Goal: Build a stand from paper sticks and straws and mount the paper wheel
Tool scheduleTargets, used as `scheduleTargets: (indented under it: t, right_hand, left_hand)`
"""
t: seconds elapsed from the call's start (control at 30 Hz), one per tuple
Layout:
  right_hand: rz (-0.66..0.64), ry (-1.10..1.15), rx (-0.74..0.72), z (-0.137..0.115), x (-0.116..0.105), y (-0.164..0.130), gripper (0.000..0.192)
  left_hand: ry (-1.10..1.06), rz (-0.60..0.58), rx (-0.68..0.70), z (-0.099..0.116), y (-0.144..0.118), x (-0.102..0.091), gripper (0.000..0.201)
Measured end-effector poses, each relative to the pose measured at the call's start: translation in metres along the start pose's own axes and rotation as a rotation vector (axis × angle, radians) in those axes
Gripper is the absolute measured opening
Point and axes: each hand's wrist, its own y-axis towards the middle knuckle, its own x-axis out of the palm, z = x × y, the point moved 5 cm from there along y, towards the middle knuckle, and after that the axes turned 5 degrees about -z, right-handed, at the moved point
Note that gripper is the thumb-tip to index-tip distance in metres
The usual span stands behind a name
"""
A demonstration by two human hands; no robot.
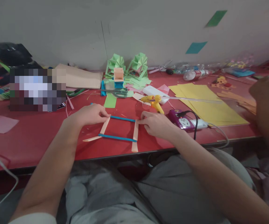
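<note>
Sticks make a square frame (pixel 119 129) on the red bench (pixel 32 137) w/ your hands at its far corners: left hand (pixel 91 114) & right hand (pixel 154 123) both pinching stick ends (glue gun (pixel 153 102) just beyond).

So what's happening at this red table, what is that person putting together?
A person seated at the red table presses a frame of craft sticks flat: two blue sticks laid across two pale ones. The left hand pins its upper left corner, the right hand the upper right. A yellow glue gun lies just behind, by a plugged-in power strip, scissors, yellow paper sheets and green paper fans.
</note>
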Motion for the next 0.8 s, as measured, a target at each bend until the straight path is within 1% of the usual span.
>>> scheduleTargets:
  t: [0.1, 0.2, 0.33, 0.47, 0.53, 0.67, 0.8]
  right_hand:
    - [0.007, -0.004, -0.003, 0.001, 0.001, 0.0, 0.049]
    - [0.019, 0.01, -0.006, 0.001, 0.0, 0.0, 0.049]
    - [0.024, 0.021, -0.001, 0.001, -0.002, 0.0, 0.048]
    - [0.026, 0.02, -0.006, 0.001, -0.003, 0.0, 0.049]
    - [0.028, 0.019, -0.008, 0.002, -0.002, 0.0, 0.05]
    - [0.021, 0.008, -0.01, 0.003, 0.0, 0.0, 0.051]
    - [0.015, -0.009, -0.02, 0.003, -0.001, 0.0, 0.051]
  left_hand:
    - [0.107, -0.008, -0.025, 0.0, -0.005, 0.004, 0.026]
    - [0.159, -0.02, -0.034, 0.003, -0.011, 0.009, 0.031]
    - [0.137, 0.013, -0.035, 0.006, -0.014, 0.012, 0.034]
    - [0.078, 0.04, -0.047, 0.003, -0.012, 0.012, 0.029]
    - [0.062, 0.032, -0.043, 0.0, -0.011, 0.012, 0.029]
    - [0.085, -0.007, -0.056, -0.003, -0.013, 0.012, 0.036]
    - [0.141, -0.013, -0.057, 0.001, -0.015, 0.013, 0.041]
